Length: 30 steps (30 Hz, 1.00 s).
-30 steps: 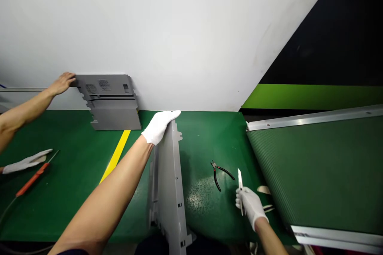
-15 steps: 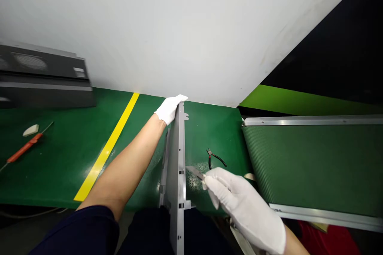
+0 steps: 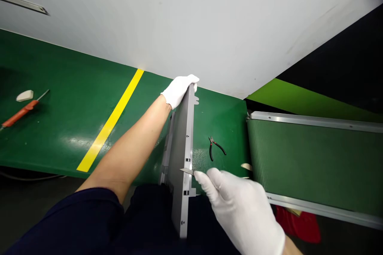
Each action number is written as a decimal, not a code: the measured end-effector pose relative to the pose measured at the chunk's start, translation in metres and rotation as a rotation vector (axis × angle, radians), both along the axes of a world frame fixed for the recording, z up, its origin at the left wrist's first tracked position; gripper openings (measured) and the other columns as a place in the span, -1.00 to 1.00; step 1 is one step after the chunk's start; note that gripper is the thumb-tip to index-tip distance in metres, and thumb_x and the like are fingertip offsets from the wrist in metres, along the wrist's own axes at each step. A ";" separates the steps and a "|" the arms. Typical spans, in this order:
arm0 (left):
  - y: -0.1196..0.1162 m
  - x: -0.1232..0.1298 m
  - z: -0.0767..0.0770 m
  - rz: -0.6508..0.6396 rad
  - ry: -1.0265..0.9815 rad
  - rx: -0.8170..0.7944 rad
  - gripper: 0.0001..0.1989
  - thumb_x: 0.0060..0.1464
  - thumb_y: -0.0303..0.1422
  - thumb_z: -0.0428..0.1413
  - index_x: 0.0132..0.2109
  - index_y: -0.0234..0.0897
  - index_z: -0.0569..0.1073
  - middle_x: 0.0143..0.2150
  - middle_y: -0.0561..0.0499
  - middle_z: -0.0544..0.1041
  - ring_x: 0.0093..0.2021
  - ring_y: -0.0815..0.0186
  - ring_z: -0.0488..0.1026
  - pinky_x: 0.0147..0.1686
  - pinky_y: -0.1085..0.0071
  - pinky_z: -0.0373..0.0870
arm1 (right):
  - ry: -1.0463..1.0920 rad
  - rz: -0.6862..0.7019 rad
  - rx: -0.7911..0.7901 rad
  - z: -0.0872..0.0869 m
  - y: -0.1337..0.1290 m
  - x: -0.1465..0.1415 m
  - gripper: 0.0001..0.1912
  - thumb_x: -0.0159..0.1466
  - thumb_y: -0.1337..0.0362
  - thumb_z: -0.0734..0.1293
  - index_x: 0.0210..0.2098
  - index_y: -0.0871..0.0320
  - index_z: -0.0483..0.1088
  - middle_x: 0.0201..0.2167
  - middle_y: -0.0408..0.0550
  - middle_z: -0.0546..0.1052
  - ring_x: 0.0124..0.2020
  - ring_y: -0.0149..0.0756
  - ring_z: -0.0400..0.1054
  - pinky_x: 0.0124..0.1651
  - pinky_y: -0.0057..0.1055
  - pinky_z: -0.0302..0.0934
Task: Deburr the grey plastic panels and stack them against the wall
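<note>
A grey metal panel stands on edge, its narrow side with small slots facing up. Around its far end is my left hand, in a white glove, gripping the top corner. My right hand, also white-gloved, is closed on a small knife. The pointed blade lies across the panel's narrow edge, between two slots; whether it touches the metal I cannot tell. Most of the knife's handle is hidden inside the glove.
Black-handled cutters lie on the green table right of the panel. Further right is a conveyor belt. At left are yellow tape, an orange-handled tool and a whitish piece. A pale wall rises behind.
My right hand has brought the blade leftward, from beside the panel to over its edge. The view has shifted, and the dark metal part at the far left is out of sight.
</note>
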<state>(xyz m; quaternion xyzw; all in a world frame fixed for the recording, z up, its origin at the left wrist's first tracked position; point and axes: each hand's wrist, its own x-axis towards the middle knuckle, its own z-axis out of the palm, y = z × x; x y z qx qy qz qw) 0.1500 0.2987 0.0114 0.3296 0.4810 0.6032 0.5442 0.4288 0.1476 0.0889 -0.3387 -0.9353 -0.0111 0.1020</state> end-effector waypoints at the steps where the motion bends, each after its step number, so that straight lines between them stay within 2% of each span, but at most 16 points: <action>1: -0.001 0.000 0.002 0.003 -0.004 -0.006 -0.68 0.12 -0.18 0.19 -0.50 -0.26 0.42 -0.57 0.04 0.35 -0.59 0.40 0.31 -0.46 0.38 0.45 | -0.014 -0.004 0.032 0.002 -0.002 -0.001 -0.41 0.55 -0.05 0.09 -0.55 0.05 0.21 -0.72 -0.24 0.25 -0.75 -0.37 0.04 -0.54 -0.27 -0.27; 7: -0.008 0.001 0.008 0.022 -0.016 -0.028 -0.68 0.14 -0.21 0.17 -0.50 -0.25 0.38 -0.58 0.04 0.35 -0.59 0.42 0.29 -0.45 0.39 0.46 | -0.080 0.029 0.098 0.008 -0.012 -0.005 -0.44 0.57 0.03 0.10 -0.55 0.05 0.22 -0.73 -0.24 0.27 -0.77 -0.38 0.14 -0.55 -0.27 -0.24; 14: -0.008 0.000 0.006 0.009 -0.056 0.006 -0.68 0.14 -0.21 0.17 -0.51 -0.25 0.36 -0.57 0.06 0.34 -0.59 0.42 0.31 -0.45 0.39 0.48 | -0.156 0.099 0.119 0.011 -0.014 -0.004 -0.48 0.57 0.10 0.12 -0.54 0.05 0.24 -0.75 -0.24 0.28 -0.76 -0.36 0.21 -0.57 -0.27 -0.23; 20: -0.008 -0.004 0.003 0.046 -0.073 0.034 -0.69 0.13 -0.24 0.19 -0.51 -0.25 0.37 -0.56 0.05 0.36 -0.56 0.42 0.33 -0.47 0.44 0.45 | -0.161 0.114 0.130 0.012 -0.015 -0.006 -0.46 0.57 0.08 0.10 -0.54 0.05 0.25 -0.75 -0.25 0.27 -0.79 -0.36 0.21 -0.59 -0.28 -0.22; 26: -0.009 -0.006 0.003 0.032 -0.083 0.026 -0.69 0.14 -0.23 0.18 -0.50 -0.25 0.36 -0.56 0.06 0.36 -0.57 0.42 0.33 -0.47 0.43 0.44 | -0.175 0.156 0.074 0.012 -0.019 -0.002 -0.42 0.56 0.03 0.11 -0.57 0.05 0.25 -0.76 -0.24 0.27 -0.78 -0.36 0.19 -0.57 -0.26 -0.23; 30: -0.009 -0.005 0.004 0.053 -0.085 0.032 -0.70 0.14 -0.24 0.18 -0.50 -0.24 0.36 -0.57 0.05 0.36 -0.58 0.42 0.33 -0.46 0.42 0.44 | -0.076 0.139 0.021 0.010 -0.023 0.005 -0.39 0.54 -0.04 0.15 -0.60 0.06 0.22 -0.75 -0.26 0.26 -0.77 -0.42 0.13 -0.57 -0.29 -0.17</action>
